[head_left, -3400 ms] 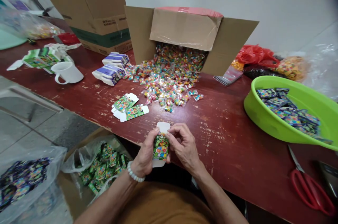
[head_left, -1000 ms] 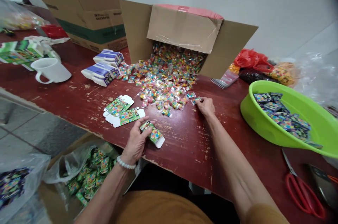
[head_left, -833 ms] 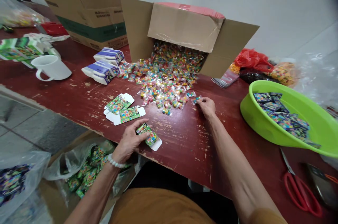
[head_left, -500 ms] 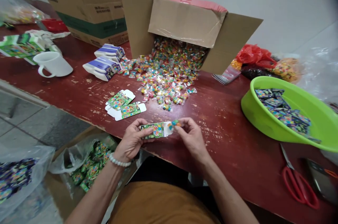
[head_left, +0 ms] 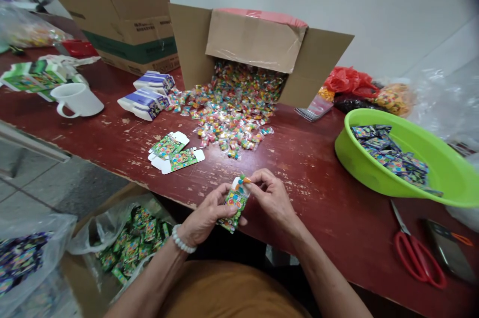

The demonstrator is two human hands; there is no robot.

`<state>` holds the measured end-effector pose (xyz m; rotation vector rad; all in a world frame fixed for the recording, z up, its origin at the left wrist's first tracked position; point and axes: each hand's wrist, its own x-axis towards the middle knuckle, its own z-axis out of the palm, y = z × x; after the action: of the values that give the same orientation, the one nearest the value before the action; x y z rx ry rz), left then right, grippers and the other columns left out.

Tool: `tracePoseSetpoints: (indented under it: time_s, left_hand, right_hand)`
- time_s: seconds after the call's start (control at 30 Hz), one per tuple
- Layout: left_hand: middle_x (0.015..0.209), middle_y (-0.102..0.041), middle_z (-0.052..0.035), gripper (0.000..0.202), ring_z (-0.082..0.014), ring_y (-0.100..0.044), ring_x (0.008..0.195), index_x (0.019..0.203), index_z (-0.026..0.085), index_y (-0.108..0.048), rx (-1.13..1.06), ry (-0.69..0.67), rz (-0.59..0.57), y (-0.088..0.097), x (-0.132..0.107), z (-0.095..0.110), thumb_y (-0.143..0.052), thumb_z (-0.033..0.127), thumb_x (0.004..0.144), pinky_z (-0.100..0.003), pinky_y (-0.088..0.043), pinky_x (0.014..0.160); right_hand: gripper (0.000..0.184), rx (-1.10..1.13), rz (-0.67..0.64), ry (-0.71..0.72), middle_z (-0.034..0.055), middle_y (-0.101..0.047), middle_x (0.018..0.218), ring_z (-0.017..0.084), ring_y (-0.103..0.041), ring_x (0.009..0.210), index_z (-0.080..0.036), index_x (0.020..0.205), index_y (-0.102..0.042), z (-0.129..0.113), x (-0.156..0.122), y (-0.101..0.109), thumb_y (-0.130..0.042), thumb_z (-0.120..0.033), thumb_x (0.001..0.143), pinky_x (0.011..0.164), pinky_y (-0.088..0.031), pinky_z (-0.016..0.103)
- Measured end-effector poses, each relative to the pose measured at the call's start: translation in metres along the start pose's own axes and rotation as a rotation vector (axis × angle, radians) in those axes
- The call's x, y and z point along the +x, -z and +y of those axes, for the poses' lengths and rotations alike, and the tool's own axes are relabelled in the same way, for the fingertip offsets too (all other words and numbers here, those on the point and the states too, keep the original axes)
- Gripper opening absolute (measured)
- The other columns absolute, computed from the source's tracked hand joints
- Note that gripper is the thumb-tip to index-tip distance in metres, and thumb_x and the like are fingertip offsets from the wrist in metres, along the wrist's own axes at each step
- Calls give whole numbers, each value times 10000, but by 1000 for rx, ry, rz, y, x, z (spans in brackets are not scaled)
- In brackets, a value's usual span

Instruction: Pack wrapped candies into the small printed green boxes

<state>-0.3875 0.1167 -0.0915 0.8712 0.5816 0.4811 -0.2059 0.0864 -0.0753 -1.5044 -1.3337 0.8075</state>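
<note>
My left hand (head_left: 215,208) is closed round a small green printed candy box (head_left: 233,208), tilted with its white flap end up. At that end my right hand (head_left: 272,193) pinches a small clear packet of colourful candies (head_left: 241,184), which sits against the open mouth; how far inside it is I cannot tell. Beyond the hands, two flat green boxes (head_left: 183,159) with white flaps lie on the table. Many wrapped candy packets (head_left: 234,126) spill from an open cardboard carton (head_left: 258,41) lying on its side.
On the right stand a lime green basin (head_left: 348,170) with dark packets, red-handled scissors (head_left: 419,260) and a phone (head_left: 447,248). A white mug (head_left: 80,101) and purple-white boxes (head_left: 144,103) are at left. Below the table edge is a bag of green boxes (head_left: 134,243).
My left hand has moved right and turned the box from lying level to tilted upright. The candy packet in my right hand has come to the box's open end. The view has shifted slightly.
</note>
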Motion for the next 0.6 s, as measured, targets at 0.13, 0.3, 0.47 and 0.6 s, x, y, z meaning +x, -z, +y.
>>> tracePoseSetpoints:
  time_s: [0.13,0.3,0.47,0.6]
  left_hand:
    - [925,-601,-15,292,-110,-620,639,1086,194,-502,93,-26,4,-4,1,4,-634,230,828,-235,-515,614]
    - [849,-546,9,286,-104,-560,631,1049,188,-511,231,-74,121,-10,0,11,-624,215,788,-227,-512,582]
    - [920,-567,-22,316,-142,-566,716,1115,198,-539,143,-118,185,-11,1,10,-620,287,823,-258,-551,589]
    - [988,-612,-72,408,-199,-602,762,1217,206,-551,-45,-84,267,-10,4,7,-524,461,900,-275,-558,496]
  right_hand:
    - [158,66,-180,-66,17,-619,884,134,-579,704,-200,870,-675,1,-2,7,-585,-330,869,662,-469,263]
    - [171,42,4,59,41,-633,953,166,-589,836,-213,976,-679,-6,0,8,-565,-303,886,753,-468,295]
    - [136,71,-178,85,40,-596,967,171,-587,907,-220,812,-723,-4,-1,-4,-617,-290,863,826,-459,303]
    - [177,419,-69,-134,16,-616,940,147,-587,778,-225,945,-654,3,-4,-11,-684,-345,818,714,-489,273]
